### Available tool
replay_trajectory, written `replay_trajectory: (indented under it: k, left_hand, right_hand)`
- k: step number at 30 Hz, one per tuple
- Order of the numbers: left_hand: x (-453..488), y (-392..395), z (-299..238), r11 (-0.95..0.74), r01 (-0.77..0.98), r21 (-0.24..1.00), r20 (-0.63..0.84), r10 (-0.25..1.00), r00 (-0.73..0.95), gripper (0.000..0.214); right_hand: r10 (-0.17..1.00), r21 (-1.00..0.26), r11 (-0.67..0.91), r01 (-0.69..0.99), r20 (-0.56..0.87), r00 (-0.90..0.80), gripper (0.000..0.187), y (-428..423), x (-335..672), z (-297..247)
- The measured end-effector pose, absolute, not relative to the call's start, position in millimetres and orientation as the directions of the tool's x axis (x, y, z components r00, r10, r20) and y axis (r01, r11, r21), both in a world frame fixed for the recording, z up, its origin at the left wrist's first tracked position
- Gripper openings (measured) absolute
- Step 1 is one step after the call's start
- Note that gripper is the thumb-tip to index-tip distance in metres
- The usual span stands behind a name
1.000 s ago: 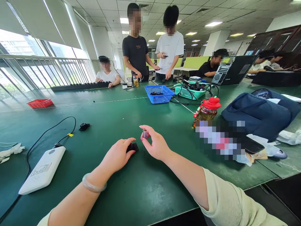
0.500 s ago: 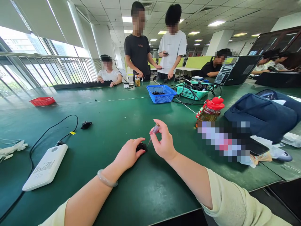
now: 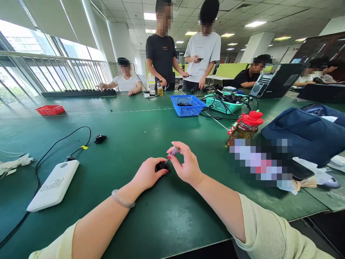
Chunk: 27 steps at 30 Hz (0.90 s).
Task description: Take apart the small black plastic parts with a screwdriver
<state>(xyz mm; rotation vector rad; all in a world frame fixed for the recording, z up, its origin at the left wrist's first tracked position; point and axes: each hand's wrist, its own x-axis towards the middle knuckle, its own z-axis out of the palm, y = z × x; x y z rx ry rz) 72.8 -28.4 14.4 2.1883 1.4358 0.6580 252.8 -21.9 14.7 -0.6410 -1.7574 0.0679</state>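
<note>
**Black part held down, screwdriver tip on it**

A small black part is held against the counter, toward its near edge, by the left hand, whose fingers are closed over it. A slim screwdriver is pinched between thumb and fingers of the right hand and tilted, with its tip at the part. A power bank lies well to the left. A red-capped bottle stands to the right.

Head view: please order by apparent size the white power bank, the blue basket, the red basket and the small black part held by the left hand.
1. white power bank, though it lies nearest the camera, which enlarges it
2. blue basket
3. red basket
4. small black part
</note>
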Motion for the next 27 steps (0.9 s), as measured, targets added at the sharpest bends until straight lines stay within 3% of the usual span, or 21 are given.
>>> replay_trajectory:
  k: [15, 27]
  left_hand:
    - [71, -29, 9, -0.477, 0.68, 0.557, 0.227, 0.875, 0.428, 0.029]
    - [71, -29, 9, -0.501, 0.669, 0.55, 0.242, 0.862, 0.446, 0.016]
  right_hand:
    - [0.393, -0.308, 0.878, 0.368, 0.901, -0.183, 0.044, -24, 251, 13]
    - [0.365, -0.257, 0.895, 0.365, 0.891, -0.268, 0.045, -30, 250, 22]
